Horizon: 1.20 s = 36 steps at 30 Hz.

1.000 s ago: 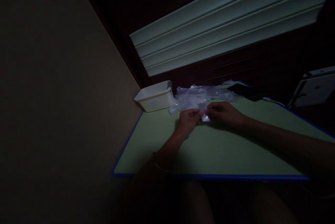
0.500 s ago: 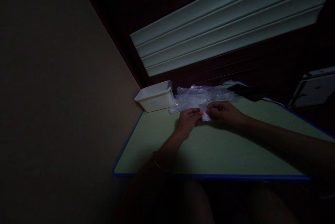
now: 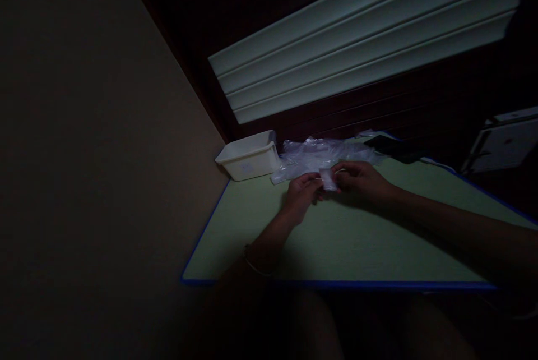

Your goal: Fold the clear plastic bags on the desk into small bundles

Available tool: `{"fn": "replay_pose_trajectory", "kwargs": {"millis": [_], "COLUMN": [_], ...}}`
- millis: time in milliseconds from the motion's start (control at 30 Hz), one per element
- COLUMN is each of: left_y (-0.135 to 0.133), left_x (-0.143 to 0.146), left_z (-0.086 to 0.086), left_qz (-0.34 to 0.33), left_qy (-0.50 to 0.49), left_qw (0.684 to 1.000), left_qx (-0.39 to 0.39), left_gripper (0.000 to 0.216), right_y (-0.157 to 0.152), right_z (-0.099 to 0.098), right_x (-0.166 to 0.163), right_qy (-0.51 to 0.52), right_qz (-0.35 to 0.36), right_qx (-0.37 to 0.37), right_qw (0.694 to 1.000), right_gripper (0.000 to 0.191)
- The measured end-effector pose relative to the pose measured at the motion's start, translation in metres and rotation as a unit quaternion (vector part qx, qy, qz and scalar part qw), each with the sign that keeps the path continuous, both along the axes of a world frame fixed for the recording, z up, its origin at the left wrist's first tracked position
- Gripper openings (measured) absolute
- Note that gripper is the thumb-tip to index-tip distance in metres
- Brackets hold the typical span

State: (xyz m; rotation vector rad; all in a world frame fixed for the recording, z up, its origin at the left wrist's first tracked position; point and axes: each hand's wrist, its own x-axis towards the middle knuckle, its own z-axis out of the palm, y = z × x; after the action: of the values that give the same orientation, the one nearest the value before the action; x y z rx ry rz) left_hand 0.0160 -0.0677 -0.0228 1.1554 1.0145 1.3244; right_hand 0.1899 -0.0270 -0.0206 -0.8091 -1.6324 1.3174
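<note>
Between my hands is a small piece of clear plastic, folded into a little rectangle and held above the table. My left hand pinches its left side with thumb and fingers. At its right side my right hand grips the edge, fingers closed. Just beyond my hands lies a loose heap of crumpled clear plastic bags. The light is dim, and the fingertips are partly hidden behind the plastic.
A white plastic bin stands at the table's back left corner against the wall. A dark flat object lies at the back right. Behind the table rises a dark panel with pale slats. Blue edging rims the table.
The plastic piece looks shorter, its lower end now higher between my fingers. My hands have stayed in almost the same place.
</note>
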Motion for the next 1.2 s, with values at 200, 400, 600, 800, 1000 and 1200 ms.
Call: {"fn": "replay_pose_trajectory", "kwargs": {"millis": [200, 400, 600, 800, 1000, 1200], "left_y": [-0.001, -0.003, -0.005, -0.005, -0.003, -0.002], "left_x": [0.001, 0.007, 0.007, 0.005, 0.004, 0.004], "left_z": [0.000, -0.003, 0.000, 0.003, 0.000, -0.001], "left_qz": [0.040, 0.059, 0.065, 0.064, 0.042, 0.046], "left_qy": [0.068, 0.113, 0.116, 0.091, 0.079, 0.100], "left_qw": [0.996, 0.990, 0.989, 0.992, 0.993, 0.991], "left_qx": [0.042, 0.058, 0.061, 0.066, 0.075, 0.077], "left_gripper": [0.036, 0.057, 0.041, 0.029, 0.029, 0.025], "right_y": [-0.006, -0.008, -0.008, -0.010, 0.000, 0.003], "right_z": [0.010, 0.008, 0.007, 0.012, 0.008, 0.006], "right_x": [-0.001, -0.001, -0.001, -0.002, 0.000, 0.004], "right_qy": [-0.040, -0.061, -0.053, -0.066, -0.038, -0.041], "right_qz": [-0.047, -0.052, -0.044, -0.037, -0.056, -0.040], "right_qx": [0.059, 0.066, 0.051, 0.060, 0.041, 0.034], "right_qw": [0.996, 0.995, 0.996, 0.995, 0.997, 0.998], "right_gripper": [0.029, 0.036, 0.043, 0.018, 0.031, 0.029]}}
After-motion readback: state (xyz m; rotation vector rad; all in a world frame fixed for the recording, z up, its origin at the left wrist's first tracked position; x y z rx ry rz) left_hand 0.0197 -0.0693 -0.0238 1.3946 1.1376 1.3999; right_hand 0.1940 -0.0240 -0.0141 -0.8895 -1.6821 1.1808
